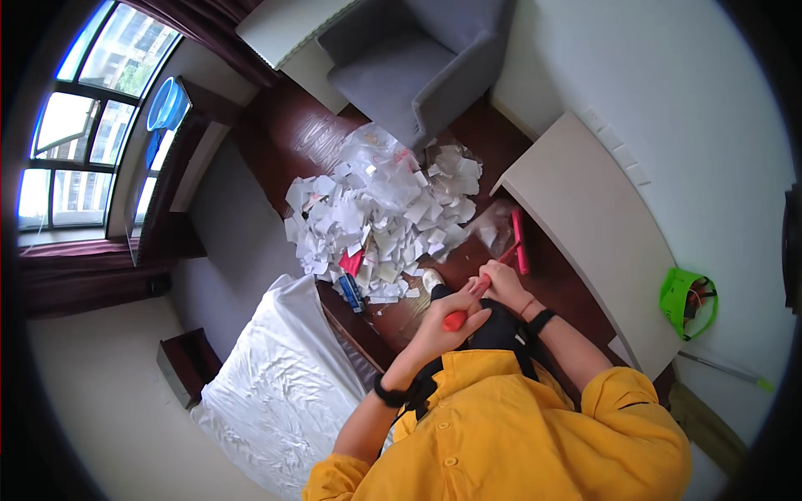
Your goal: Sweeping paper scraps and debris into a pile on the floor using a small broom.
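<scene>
Both hands are wrapped round the handle of a red squeegee broom (520, 242), which has a narrow bar-shaped head. My left hand (443, 324) grips it near the rounded end. Further along the handle, toward the head, is my right hand (505, 286), its fingers closed. The broom's head is low by the desk's edge, beside a crumpled clear plastic bag (493, 227). Ahead and to the left, a large heap of torn white paper (368, 221) covers the dark red floor, with clear plastic (380, 163) on top. A red piece (351, 262) and a blue package (351, 292) lie at its near edge.
A grey armchair (401, 71) stands behind the heap, next to a white table (292, 29). On the right is a pale desk (585, 225) with a green bag (689, 302) past it. A bed with a white sheet (276, 376) borders the left side.
</scene>
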Tool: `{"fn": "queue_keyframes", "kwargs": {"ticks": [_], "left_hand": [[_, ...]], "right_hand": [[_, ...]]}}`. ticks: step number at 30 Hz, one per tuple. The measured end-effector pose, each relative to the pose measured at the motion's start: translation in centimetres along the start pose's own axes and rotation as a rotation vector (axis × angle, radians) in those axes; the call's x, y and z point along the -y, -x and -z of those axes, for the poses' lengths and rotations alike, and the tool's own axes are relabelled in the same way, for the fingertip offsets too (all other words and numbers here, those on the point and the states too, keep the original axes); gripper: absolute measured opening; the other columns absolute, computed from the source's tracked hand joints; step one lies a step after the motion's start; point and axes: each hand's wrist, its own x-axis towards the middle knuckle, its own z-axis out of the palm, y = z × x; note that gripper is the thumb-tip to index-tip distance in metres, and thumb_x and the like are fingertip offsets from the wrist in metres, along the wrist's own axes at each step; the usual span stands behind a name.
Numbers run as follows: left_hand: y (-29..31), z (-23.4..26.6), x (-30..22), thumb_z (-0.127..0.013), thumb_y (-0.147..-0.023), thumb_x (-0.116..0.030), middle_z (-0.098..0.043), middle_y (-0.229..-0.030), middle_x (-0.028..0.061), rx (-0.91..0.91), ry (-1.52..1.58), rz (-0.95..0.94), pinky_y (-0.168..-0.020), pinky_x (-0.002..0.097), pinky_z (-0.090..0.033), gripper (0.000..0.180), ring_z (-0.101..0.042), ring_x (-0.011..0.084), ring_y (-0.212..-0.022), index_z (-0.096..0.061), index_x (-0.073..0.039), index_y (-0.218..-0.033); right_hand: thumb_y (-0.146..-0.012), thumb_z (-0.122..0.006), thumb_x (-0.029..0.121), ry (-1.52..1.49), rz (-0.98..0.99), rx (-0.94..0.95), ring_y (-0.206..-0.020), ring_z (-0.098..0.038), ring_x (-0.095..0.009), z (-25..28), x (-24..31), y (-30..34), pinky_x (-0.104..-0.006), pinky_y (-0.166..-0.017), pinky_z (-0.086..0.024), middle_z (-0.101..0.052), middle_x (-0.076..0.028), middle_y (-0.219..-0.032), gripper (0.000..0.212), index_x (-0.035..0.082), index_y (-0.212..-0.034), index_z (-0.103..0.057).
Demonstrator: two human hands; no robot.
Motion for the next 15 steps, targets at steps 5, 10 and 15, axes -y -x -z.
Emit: {"fn": "queue_keyframes", "kwargs": {"ticks": [5, 10, 15], "left_hand": [[-0.7, 2.9, 3.3, -0.063, -0.087, -0.001, -0.054, -0.065, 0.0071, -0.208, -0.052, 0.027, -0.096, 0.0351, -0.048, 0.02, -0.053, 0.0147, -0.062, -0.051, 0.002, -0.071], [1.0, 7.3, -0.5, -0.068, -0.081, -0.005, -0.057, -0.072, 0.0151, -0.269, -0.353, 0.073, -0.06, 0.0394, -0.047, 0.017, -0.06, 0.0359, -0.067, -0.055, 0.0, -0.072], [2.8, 10.4, -2.9, -0.069, -0.077, -0.004, -0.055, -0.07, 0.0139, -0.37, -0.537, 0.041, -0.061, 0.0407, -0.048, 0.017, -0.06, 0.037, -0.067, -0.054, -0.001, -0.069]], "right_hand": [[-0.08, -0.067, 0.022, -0.075, 0.143, -0.034, -0.078, -0.059, -0.034, -4.3, -2.1, -4.7, -0.0443, -0.068, -0.047, -0.058, -0.012, -0.072, 0.019, 0.007, -0.073, -0.058], [-0.083, -0.069, 0.022, -0.163, 0.345, -0.023, -0.07, -0.058, -0.037, -8.3, 3.9, -11.8, -0.0433, -0.061, -0.045, -0.055, -0.016, -0.072, 0.028, 0.004, -0.068, -0.054], [-0.086, -0.067, 0.016, -0.368, 0.531, 0.003, -0.066, -0.055, -0.036, -12.4, 10.3, -15.7, -0.0454, -0.06, -0.042, -0.051, -0.016, -0.069, 0.029, 0.003, -0.065, -0.052]]}}
